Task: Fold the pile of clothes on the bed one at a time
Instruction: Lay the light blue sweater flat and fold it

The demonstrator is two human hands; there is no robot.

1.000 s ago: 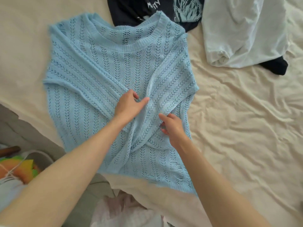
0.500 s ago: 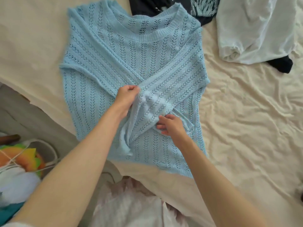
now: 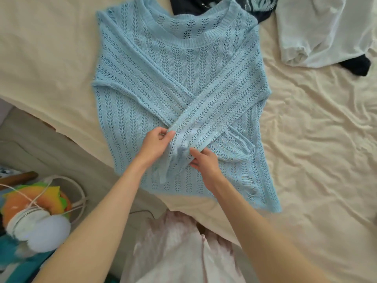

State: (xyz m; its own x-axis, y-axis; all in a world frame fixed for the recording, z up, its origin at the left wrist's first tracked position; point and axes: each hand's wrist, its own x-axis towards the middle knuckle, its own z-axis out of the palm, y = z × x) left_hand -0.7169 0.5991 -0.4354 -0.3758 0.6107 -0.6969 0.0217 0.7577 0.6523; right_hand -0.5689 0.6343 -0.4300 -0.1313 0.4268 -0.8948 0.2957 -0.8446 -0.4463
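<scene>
Holding the cuff end of the crossed sleeve, the left hand (image 3: 157,142) pinches the knit between thumb and curled fingers, while the right hand (image 3: 204,163) grips the same cuff from below. The pale blue open-knit sweater (image 3: 163,82) lies face up on the cream bed sheet (image 3: 316,150), both sleeves crossed over the body. In my judgement the step goes well if the cuff is drawn taut and laid flat within the body outline, avoiding snags on the frayed hem. A white garment (image 3: 326,27) and dark printed garment (image 3: 187,6) wait beyond the collar.
</scene>
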